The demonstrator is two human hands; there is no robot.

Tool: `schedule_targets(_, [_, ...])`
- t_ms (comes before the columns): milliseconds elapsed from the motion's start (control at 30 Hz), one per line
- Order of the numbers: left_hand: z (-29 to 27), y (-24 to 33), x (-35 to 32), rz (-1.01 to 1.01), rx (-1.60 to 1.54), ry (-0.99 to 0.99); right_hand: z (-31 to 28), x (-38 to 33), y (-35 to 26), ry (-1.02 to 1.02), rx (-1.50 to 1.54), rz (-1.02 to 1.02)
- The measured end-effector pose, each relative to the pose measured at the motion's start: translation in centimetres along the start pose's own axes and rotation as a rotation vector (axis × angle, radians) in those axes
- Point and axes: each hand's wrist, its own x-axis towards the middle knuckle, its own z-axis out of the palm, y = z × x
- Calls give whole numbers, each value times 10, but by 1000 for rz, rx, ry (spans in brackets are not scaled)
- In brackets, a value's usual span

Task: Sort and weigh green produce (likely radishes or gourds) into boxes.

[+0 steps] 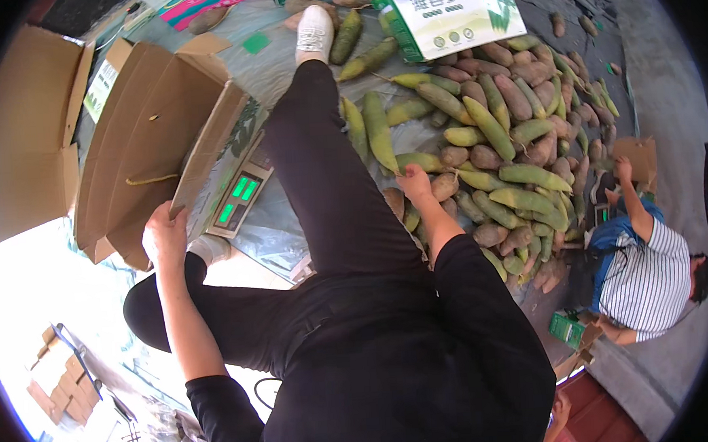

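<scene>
My left hand (pixel 166 235) grips the near edge of an open brown cardboard box (pixel 149 112). Inside the box lie only a thin yellowish root piece (pixel 153 180) and a small scrap. A scale (pixel 241 197) with a lit green display is beside the box, partly hidden by its flap. At the left edge of the heap, my right hand (pixel 415 185) has its fingers closed at the pointed tip of a long green radish (pixel 378 130). Around it lie more green radishes (pixel 490 123) and reddish-brown sweet potatoes (pixel 517 97), heaped together.
A white and green printed carton (pixel 455 16) stands behind the heap. Another open box (pixel 20 136) is at far left. My outstretched leg (pixel 326 158) lies between box and heap. On the right, a person in a striped shirt (pixel 646 284) sits beside boxes.
</scene>
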Motion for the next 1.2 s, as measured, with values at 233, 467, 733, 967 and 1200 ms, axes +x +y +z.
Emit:
schedule_targets(233, [-16, -17, -14, -94, 86, -3, 17, -20, -58, -278, 106, 263])
schedule_targets(467, [-18, -20, -22, -33, 101, 1, -15, -31, -100, -239, 296, 229])
schedule_targets(733, [-18, -21, -20, 4, 98, 19, -76, -9, -182, -93, 576, 58])
schedule_targets(967, [-16, -26, -19, 8, 99, 0, -111, -44, -273, 27, 139, -464])
schedule_targets(1200, [-24, -22, -21, -11, 100, 10, -141, -129, -378, -90, 419, -782])
